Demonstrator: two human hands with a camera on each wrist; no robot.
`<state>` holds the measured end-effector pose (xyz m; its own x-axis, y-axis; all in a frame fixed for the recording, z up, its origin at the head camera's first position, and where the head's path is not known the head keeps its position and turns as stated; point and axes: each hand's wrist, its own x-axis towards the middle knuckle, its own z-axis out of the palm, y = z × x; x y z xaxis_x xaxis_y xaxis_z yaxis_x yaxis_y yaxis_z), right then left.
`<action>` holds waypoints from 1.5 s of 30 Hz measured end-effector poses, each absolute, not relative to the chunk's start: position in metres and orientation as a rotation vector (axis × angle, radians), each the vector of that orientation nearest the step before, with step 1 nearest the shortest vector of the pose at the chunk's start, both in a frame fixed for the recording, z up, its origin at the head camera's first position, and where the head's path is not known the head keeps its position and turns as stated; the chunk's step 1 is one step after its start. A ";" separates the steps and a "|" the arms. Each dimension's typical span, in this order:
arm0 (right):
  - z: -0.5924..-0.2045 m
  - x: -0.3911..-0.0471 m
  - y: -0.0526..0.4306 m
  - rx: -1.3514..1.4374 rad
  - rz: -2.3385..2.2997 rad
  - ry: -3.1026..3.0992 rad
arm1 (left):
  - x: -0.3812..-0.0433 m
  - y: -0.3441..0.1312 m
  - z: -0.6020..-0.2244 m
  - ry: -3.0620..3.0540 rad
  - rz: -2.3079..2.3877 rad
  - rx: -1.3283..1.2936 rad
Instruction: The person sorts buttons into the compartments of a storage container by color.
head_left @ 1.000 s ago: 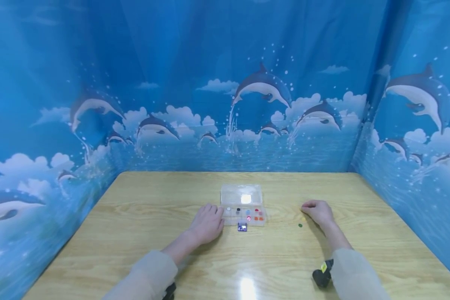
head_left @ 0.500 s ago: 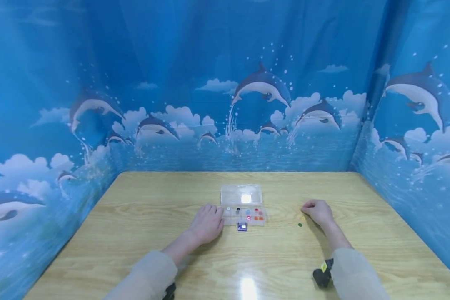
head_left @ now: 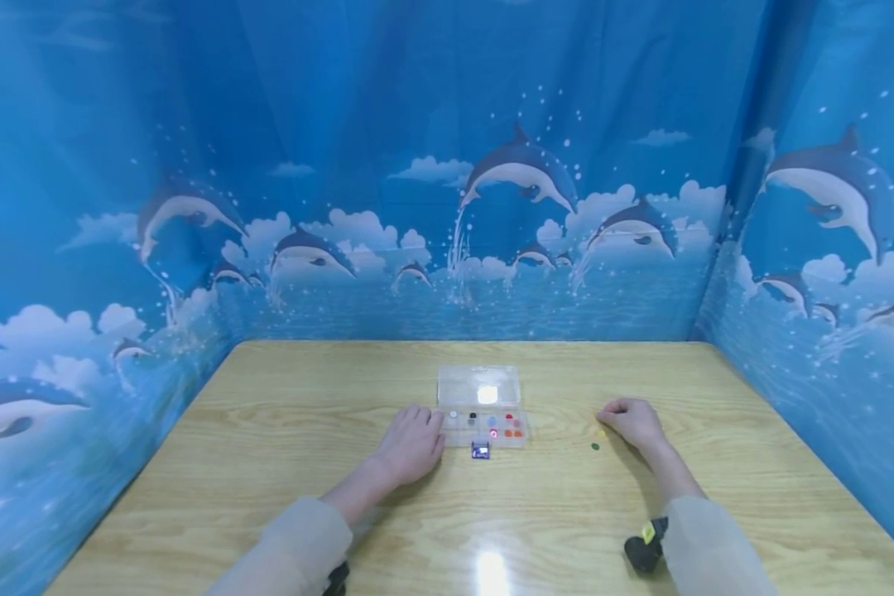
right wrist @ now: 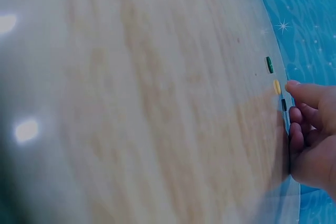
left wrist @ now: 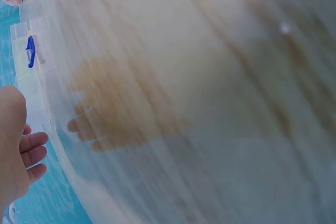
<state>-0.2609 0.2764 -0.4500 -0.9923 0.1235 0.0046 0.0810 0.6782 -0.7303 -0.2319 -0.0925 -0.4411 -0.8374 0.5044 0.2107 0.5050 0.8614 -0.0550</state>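
A clear compartment box [head_left: 458, 440] stands in the middle of the table with its lid raised behind it. Small round pieces in white, black, blue, red, pink and orange lie in its compartments. My left hand [head_left: 410, 447] rests at the box's left end, its fingers [left wrist: 34, 156] loosely extended. To the right, my right hand [head_left: 636, 422] has its thumb and fingertips down at the tabletop, the fingers curled. Beside them lie a yellow piece [right wrist: 277, 87], a green one [right wrist: 270, 65] and a dark one [right wrist: 284, 104]. Whether anything is pinched between the fingertips is hidden.
A blue clasp [head_left: 480, 451] sits at the box's front edge. The wood-grain table [head_left: 305, 389] is bordered by a blue dolphin-print curtain [head_left: 387, 306] at the back and sides. A black wrist device [head_left: 644, 550] is at the right sleeve.
Both hands and the box have stayed practically where they were. The black device at the right sleeve has shifted very slightly.
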 end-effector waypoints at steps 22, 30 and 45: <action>-0.438 -0.265 0.276 -0.325 1.496 -2.705 | -0.234 -0.094 -0.443 -2.734 0.049 -0.772; -0.438 -0.264 0.272 -0.318 1.531 -2.691 | -0.233 -0.094 -0.444 -2.743 0.043 -0.764; -0.428 -0.262 0.257 -0.289 1.638 -2.679 | -0.232 -0.094 -0.444 -2.752 0.029 -0.759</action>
